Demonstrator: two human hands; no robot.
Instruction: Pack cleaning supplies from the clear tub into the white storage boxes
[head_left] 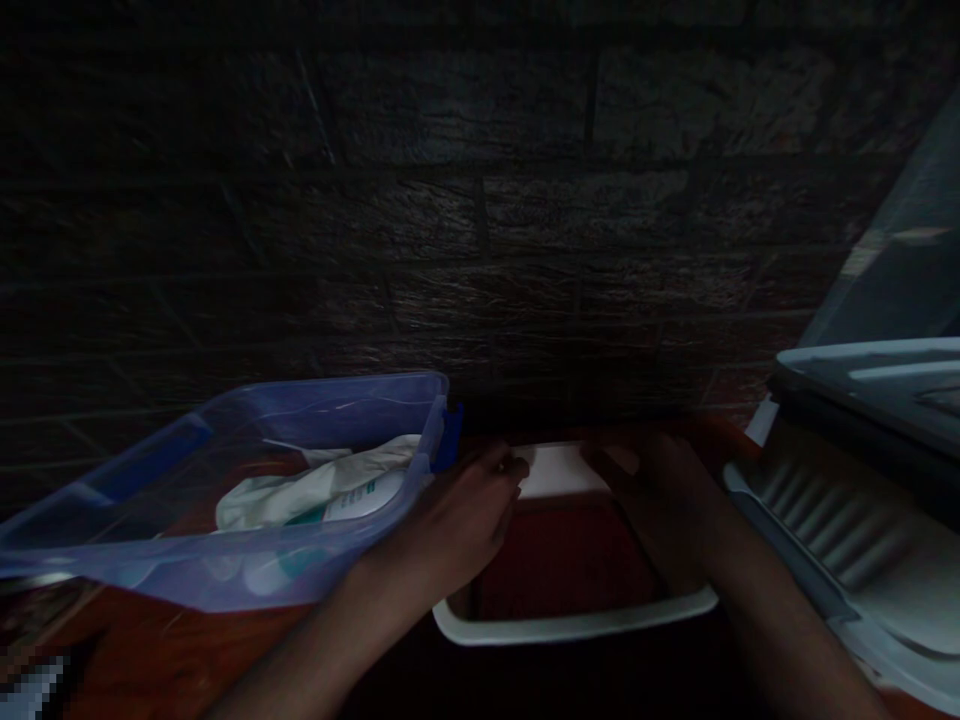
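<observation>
Between my hands is a rectangular container point(574, 628) with a white rim and a dark red area inside it. My left hand point(469, 515) is curled at its left side, fingertips closed near the far left corner. On the opposite side, my right hand point(664, 505) grips the far right part of the rim, with a digit over the white far wall. Shadow hides much of the right hand's fingers. Left of my left hand stands a clear bluish plastic bin point(187, 560), holding a pale crumpled cloth or bag point(322, 485) and a white bottle point(367, 497) with green print.
A dark brick-patterned wall point(480, 200) rises close behind everything. At right stands a large grey-white ribbed plastic piece point(832, 515) with a raised grey lid-like part point(892, 370). The surface below is reddish-brown wood point(187, 660). Light is dim.
</observation>
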